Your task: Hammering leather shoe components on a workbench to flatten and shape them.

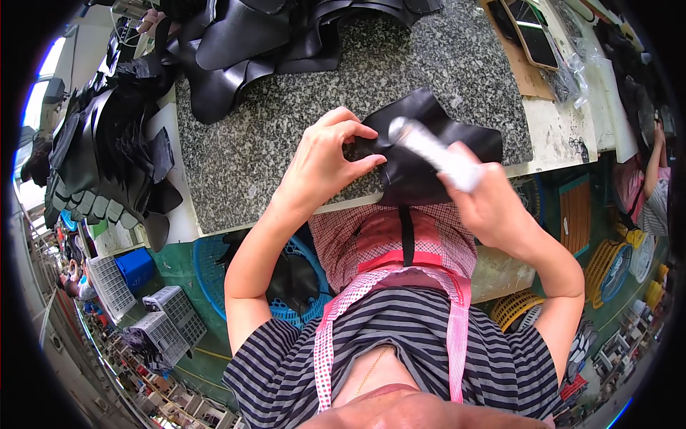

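Observation:
A black leather piece (464,136) lies at the near edge of the speckled granite slab (271,157), its near part reaching over the edge toward my apron. My left hand (321,154) is curled at the left side of this leather, forefinger and thumb tips holding its edge. In my right hand (482,196) is a hammer (429,146) with a pale handle, smeared by motion. Its rounded metal head is over the leather, just right of my left fingertips; whether it touches cannot be made out.
Stacked black leather pieces (243,36) cover the slab's far side, and more hang in a bundle (93,150) at the left. A phone (532,36) lies on cardboard at the far right. Below the table stand a blue basket (207,279) and grey crates (171,322). Another person's arm (654,164) shows at right.

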A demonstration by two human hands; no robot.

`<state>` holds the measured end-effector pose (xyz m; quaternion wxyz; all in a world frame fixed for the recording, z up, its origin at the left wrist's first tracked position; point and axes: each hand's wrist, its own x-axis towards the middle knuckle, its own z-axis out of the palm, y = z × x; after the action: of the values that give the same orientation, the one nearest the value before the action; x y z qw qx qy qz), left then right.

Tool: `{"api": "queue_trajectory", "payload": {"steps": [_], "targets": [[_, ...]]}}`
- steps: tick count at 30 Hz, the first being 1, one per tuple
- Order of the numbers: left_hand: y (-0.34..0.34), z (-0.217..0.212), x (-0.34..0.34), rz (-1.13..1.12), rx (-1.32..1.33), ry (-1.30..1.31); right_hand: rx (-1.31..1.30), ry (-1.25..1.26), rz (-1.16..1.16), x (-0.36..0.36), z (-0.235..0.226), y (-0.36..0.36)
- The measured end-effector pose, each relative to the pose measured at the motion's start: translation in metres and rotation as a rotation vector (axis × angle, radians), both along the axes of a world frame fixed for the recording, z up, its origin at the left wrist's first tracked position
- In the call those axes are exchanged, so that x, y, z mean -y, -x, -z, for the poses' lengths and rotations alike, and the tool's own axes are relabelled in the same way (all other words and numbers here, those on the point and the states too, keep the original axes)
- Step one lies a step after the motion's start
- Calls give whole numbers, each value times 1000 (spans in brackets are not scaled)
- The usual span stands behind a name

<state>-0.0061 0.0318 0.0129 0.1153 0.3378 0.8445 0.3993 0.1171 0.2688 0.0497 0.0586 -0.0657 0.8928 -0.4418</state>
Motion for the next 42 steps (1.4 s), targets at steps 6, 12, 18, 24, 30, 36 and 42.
{"api": "queue_trajectory", "payload": {"steps": [6,12,18,24,30,36,42], "targets": [[1,-2,0,1,-23,14,-21,-17,40,-4,-3,7],[-13,9,-9,-93,-56,-38,140,-153,38,-14,-7,17],[-46,17,-35,-302,-138,-65,-33,-42,74,-21,30,-1],[-34,24,-29,-190,-180,-144,15,79,84,-25,29,7],[-23,12,-27,-202,-71,-75,47,100,84,-29,30,5],[-9,8,-24,-84,-152,-53,77,100,60,-31,26,4],[-9,13,-18,-58,-168,-53,62,-38,5,-31,-6,12]]}}
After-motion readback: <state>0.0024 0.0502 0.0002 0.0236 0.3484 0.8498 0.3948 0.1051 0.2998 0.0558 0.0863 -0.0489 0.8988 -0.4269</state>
